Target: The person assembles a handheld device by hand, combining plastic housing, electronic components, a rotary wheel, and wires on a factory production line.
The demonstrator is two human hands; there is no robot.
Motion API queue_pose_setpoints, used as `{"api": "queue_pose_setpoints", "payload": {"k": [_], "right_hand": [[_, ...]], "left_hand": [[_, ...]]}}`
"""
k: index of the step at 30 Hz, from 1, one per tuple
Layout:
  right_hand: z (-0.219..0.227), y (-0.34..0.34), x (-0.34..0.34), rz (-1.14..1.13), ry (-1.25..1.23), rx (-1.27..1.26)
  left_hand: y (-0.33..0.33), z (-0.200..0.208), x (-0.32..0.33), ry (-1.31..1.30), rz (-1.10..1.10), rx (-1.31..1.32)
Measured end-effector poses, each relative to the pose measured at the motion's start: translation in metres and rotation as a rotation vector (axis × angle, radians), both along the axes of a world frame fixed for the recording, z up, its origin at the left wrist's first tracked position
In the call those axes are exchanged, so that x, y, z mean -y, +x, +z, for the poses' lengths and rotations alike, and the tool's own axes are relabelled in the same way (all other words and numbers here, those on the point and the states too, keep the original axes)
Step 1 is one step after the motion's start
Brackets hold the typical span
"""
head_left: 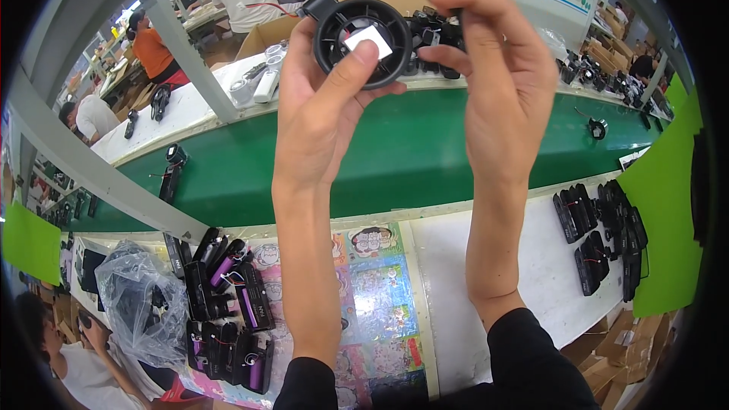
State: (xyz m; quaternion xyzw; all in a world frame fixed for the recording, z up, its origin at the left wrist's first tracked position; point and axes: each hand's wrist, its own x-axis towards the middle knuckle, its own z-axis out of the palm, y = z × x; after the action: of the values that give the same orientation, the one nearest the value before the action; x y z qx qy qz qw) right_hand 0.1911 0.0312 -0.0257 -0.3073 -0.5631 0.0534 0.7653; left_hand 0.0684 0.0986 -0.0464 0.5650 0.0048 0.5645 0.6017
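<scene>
A green conveyor belt is running beneath both raised hands. The left hand is gripping a round black plastic fan housing, thumb pressing a white square pad onto its hub, seemingly unfinished; the right hand is pinching the housing's far rim.

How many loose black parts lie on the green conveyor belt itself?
2 that I can make out: a long black part at the left of the green conveyor belt, and a small round one at its right. The raised hands may hide others.

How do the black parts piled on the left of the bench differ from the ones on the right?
The left pile of parts shows purple pieces among the black; the right pile of parts looks all black with thin red wires. The left pile lies on a colourful cartoon mat, the right one on the bare white bench. Both lie untouched.
</scene>
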Motion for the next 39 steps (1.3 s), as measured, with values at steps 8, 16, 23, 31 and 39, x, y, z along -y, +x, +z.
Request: {"api": "queue_pose_setpoints", "payload": {"k": [8,16,23,31,39], "right_hand": [[-0.006,-0.013,-0.014,-0.085,-0.018,0.196],[-0.008,-0.020,-0.010,-0.201,-0.044,0.231],[-0.006,-0.013,-0.013,-0.126,0.031,0.118],[-0.005,0.004,-0.008,0.162,-0.249,0.106],[0.010,0.027,0.025,-0.013,-0.080,-0.054]], "left_hand": [[-0.015,0.008,0.003,0.024,0.048,0.119],[-0.011,0.004,0.005,0.089,0.173,0.149],[-0.007,0.012,0.012,0.058,0.077,0.096],[-0.012,0.006,0.007,0.187,0.247,-0.132],[-0.010,-0.003,-0.008,-0.305,0.176,0.109]]}}
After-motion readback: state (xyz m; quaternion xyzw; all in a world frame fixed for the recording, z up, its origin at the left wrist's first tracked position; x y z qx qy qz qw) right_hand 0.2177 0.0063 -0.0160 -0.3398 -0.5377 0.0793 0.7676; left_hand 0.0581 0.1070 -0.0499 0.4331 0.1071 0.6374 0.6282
